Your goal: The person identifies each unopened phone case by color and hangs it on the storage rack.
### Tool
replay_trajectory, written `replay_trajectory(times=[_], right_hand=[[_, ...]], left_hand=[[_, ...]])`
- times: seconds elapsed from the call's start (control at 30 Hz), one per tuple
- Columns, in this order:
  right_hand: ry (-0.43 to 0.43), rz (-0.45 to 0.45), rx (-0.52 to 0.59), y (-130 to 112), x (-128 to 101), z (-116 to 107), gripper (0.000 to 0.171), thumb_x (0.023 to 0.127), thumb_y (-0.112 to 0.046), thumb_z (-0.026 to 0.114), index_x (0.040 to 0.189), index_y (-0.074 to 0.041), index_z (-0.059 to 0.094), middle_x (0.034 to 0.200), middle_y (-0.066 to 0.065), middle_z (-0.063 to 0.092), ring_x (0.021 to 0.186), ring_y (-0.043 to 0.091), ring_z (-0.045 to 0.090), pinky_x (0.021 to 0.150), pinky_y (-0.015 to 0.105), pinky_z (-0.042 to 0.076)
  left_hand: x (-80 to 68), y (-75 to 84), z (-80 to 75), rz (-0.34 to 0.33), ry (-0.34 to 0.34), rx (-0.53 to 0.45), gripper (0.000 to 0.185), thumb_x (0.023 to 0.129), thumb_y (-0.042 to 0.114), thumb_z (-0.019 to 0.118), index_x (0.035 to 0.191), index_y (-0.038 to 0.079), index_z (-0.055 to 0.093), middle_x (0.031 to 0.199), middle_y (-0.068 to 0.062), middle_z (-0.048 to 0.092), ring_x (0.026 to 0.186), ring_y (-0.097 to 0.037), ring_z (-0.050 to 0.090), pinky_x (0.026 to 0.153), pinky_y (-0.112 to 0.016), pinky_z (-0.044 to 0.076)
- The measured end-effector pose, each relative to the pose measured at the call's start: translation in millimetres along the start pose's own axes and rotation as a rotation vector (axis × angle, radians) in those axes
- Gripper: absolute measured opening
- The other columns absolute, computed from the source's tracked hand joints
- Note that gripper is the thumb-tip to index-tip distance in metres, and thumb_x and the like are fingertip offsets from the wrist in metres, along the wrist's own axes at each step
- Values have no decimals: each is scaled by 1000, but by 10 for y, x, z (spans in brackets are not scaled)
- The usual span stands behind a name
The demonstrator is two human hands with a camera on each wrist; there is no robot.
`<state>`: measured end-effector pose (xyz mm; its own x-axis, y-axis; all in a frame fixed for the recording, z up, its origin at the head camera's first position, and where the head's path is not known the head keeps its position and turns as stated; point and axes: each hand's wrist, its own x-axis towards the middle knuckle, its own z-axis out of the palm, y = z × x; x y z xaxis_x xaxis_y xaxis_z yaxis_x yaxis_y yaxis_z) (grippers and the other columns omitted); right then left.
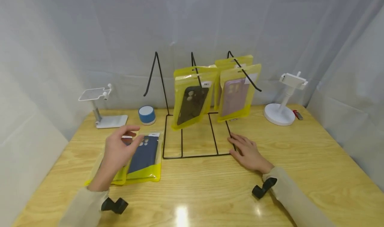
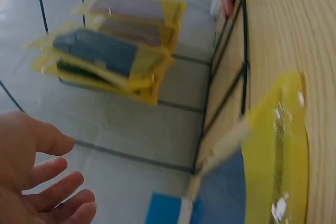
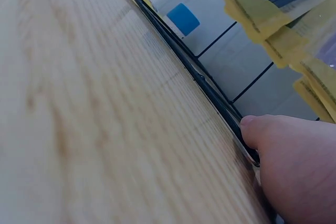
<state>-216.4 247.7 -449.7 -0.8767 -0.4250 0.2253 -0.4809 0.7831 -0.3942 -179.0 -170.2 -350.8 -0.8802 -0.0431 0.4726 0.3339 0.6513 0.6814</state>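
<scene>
My left hand (image 1: 118, 150) hovers over two yellow-and-clear bags on the table, its fingers loosely bent with nothing between them. The right of these bags holds a navy phone case (image 1: 145, 153); my hand partly hides the other bag (image 1: 121, 177). With relaxed fingers, my right hand (image 1: 247, 153) rests on the right front corner of a black wire display rack (image 1: 198, 156); its thumb (image 3: 254, 129) touches the frame. From the rack's middle hook hang bags with a black phone case (image 1: 193, 104) in front. Bags on the right hook show a purple phone case (image 1: 234, 97).
A white folding stand (image 1: 111, 121) and a blue-and-white round device (image 1: 147, 115) stand at the back left. At the back right are a white phone stand (image 1: 279, 114) and a small red-and-metal object (image 1: 298, 114). The rack's hooks jut toward me.
</scene>
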Motion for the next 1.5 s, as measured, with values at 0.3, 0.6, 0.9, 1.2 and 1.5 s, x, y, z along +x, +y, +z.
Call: replay_trajectory(times=[0.3,0.6,0.9,1.2,1.5], right_hand=[[-5,0,-2,-19,-14,22,51,98,-28,55,143,-5,46,153,16,35,138,39,31,98,62,26],[-6,10,2,-12,-10,23,51,98,-27,54,143,-6,45,153,16,35,139,39,31,99,62,26],[-3,11,-8,3,-40,-35,50,98,-27,54,143,-5,46,153,16,35,138,40,31,99,64,26],[5,1,-6,22,-9,17,50,98,-28,54,143,-7,46,153,15,35,139,39,31,100,64,26],[3,7,4,31,-3,19,51,98,-28,55,143,-7,45,154,14,34,139,38,30,100,64,25]], left_hand=[[-29,-562,-150,-37,-149,343,36,85,9,68,115,-9,58,114,-31,58,104,-46,54,88,-58,45],[52,-900,-171,-147,-248,307,47,89,16,65,128,-9,53,125,-35,53,110,-51,52,91,-61,44],[145,-1047,-140,-363,-310,231,70,92,37,63,141,-7,39,141,-34,38,123,-52,42,100,-61,39],[263,-1207,-173,-321,-327,341,82,86,38,69,138,-16,36,134,-42,38,122,-57,36,102,-66,30],[346,-1308,-208,-259,-418,438,94,82,46,71,137,-20,32,132,-46,38,120,-60,35,100,-68,22]])
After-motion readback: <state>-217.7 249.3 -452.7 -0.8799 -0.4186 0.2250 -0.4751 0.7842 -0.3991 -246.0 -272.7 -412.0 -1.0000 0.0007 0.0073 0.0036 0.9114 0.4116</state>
